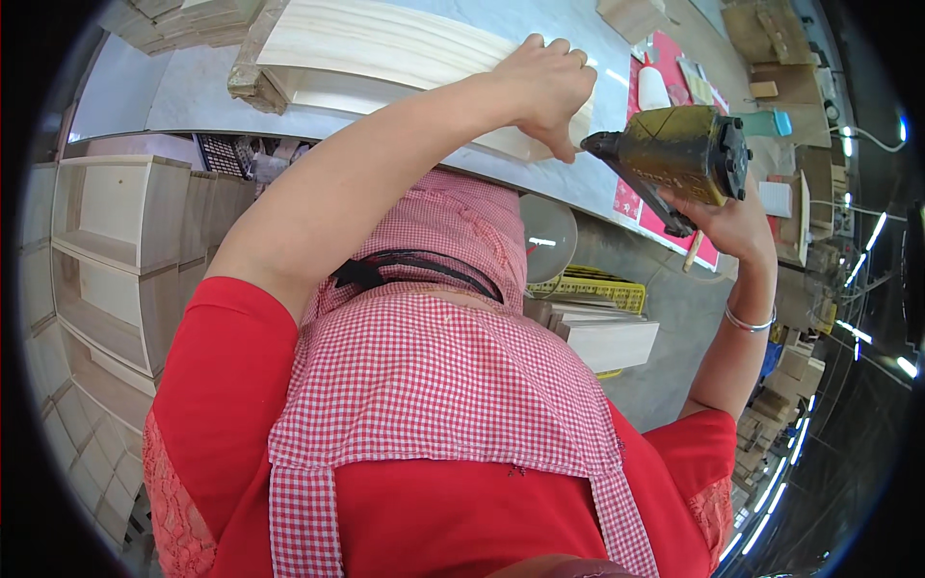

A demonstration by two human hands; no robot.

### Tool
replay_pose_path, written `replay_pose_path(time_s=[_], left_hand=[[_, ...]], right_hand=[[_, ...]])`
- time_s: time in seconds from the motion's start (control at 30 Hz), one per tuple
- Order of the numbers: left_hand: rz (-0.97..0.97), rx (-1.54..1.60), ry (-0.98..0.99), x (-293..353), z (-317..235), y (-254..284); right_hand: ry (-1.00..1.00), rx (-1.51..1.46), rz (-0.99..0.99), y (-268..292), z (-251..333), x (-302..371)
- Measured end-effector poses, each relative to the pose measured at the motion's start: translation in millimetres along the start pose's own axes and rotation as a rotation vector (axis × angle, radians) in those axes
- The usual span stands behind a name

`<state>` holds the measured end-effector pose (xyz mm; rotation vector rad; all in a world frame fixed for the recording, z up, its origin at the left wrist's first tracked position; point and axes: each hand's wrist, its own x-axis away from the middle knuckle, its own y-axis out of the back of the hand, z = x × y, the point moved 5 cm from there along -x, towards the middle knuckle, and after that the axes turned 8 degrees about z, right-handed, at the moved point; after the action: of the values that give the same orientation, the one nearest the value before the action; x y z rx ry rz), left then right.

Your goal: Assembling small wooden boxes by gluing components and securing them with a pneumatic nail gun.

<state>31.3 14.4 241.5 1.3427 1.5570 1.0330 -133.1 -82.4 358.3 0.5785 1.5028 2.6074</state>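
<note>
Well to the left of the left hand, stacks of pale open-fronted wooden boxes (106, 250) stand below the bench edge. The left hand (544, 91) reaches up over the grey worktop (193, 91) and presses down on the near edge of a long pale wooden panel assembly (385, 48), fingers curled over the top and thumb hooked down over its front edge, so it grips the wood firmly. Just right of that thumb sits the dark nose of a worn yellow-green pneumatic nail gun (679, 154), held up in the right hand (727, 222), which is wrapped around the tool's handle from beneath; a silver bangle (750, 323) rings that wrist. The nose looks to be touching the panel's edge right beside the thumb, though the fisheye bend makes the exact contact hard to judge.

To drive the fastener cleanly, I would judge the nose should sit square and flush against the wood, with the thumb kept clear of the firing line and the left hand holding the panel steady. Below the hands, a stack of pale wooden boards (602, 332) rests near a yellow plastic crate (593, 289).
</note>
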Motion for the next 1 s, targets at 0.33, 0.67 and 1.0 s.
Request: replay_pose_path(time_s=[0.33, 0.67, 1.0], left_hand=[[-0.061, -0.030, 0.150, 17.9, 3.1, -3.8], [-0.003, -0.019, 0.166, 17.3, 2.4, 1.2], [0.006, -0.002, 0.164, 18.3, 0.1, 0.5]], right_hand=[[-0.057, -0.053, -0.120, 18.9, -15.4, -28.9], [-0.055, -0.040, -0.010, 19.9, -23.1, -48.9], [0.000, -0.092, 0.021, 27.2, -25.8, -59.8]])
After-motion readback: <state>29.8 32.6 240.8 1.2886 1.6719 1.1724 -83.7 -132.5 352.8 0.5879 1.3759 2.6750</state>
